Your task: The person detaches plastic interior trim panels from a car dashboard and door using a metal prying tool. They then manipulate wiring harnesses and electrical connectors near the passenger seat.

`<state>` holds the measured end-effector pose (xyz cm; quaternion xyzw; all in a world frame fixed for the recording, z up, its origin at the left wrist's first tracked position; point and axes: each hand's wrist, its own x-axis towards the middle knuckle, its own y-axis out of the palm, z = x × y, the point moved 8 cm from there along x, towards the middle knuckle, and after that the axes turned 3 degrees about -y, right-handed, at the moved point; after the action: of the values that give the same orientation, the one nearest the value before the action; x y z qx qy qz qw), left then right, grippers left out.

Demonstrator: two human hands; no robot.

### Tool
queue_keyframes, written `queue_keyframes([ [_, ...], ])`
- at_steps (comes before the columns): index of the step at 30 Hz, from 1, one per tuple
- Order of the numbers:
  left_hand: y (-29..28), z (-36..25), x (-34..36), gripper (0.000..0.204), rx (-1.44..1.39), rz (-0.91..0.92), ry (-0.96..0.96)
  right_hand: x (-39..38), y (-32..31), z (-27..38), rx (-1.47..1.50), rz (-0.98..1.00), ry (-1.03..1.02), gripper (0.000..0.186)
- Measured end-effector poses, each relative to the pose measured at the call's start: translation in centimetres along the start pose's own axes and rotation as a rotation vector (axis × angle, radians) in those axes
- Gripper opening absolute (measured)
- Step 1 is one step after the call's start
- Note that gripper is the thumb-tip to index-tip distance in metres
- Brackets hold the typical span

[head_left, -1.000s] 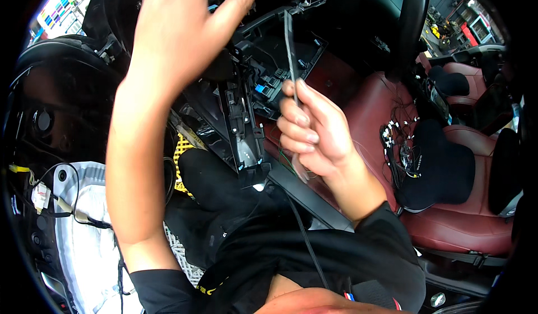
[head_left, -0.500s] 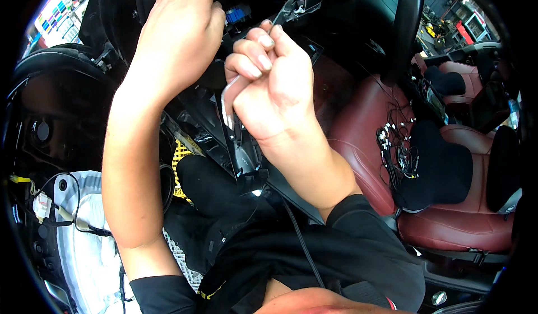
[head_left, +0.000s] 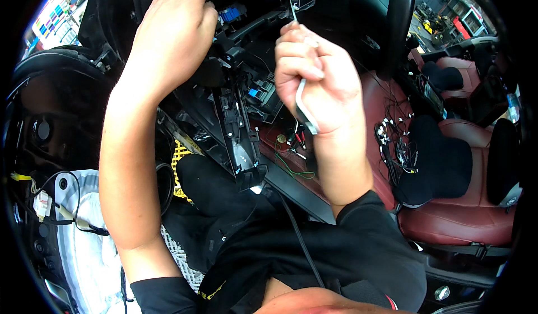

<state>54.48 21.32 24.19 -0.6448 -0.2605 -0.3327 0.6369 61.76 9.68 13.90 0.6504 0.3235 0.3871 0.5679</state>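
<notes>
My right hand [head_left: 320,73] is closed around a thin silver bent pry tool [head_left: 306,117]. Its flat, angled end sticks out below my palm, and its thin shank points up toward the dashboard's opened underside. At the upper left, my left hand [head_left: 178,28] lies back-up against the dark dashboard edge. Most of its fingers run out of the picture or are hidden, so its grip cannot be made out. Between the two hands, a blue connector [head_left: 230,15] shows among exposed black dashboard parts. A black panel piece [head_left: 238,123] with fittings hangs below them.
On the right are dark red seats [head_left: 459,224], with a bundle of black wires with white plugs [head_left: 392,146] on one. The steering wheel [head_left: 399,22] stands at the upper right. Red-handled pliers [head_left: 300,139] lie near the middle. A black cable [head_left: 297,224] crosses my shirt.
My right hand has moved right and slightly down with the pry tool, uncovering the dashboard parts and pliers behind it. My left hand has shifted slightly left.
</notes>
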Motion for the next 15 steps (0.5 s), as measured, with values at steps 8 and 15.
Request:
queue_keyframes([
  [8, -0.5, -0.3, -0.2, 0.061, 0.003, -0.004, -0.064, -2.3, 2.3, 2.5, 0.121, -0.013, 0.141, 0.014],
  [15, 0.4, -0.3, -0.2, 0.059, 0.000, -0.062, 0.009, -3.9, -2.8, -0.5, -0.392, 0.058, -0.029, 0.025],
])
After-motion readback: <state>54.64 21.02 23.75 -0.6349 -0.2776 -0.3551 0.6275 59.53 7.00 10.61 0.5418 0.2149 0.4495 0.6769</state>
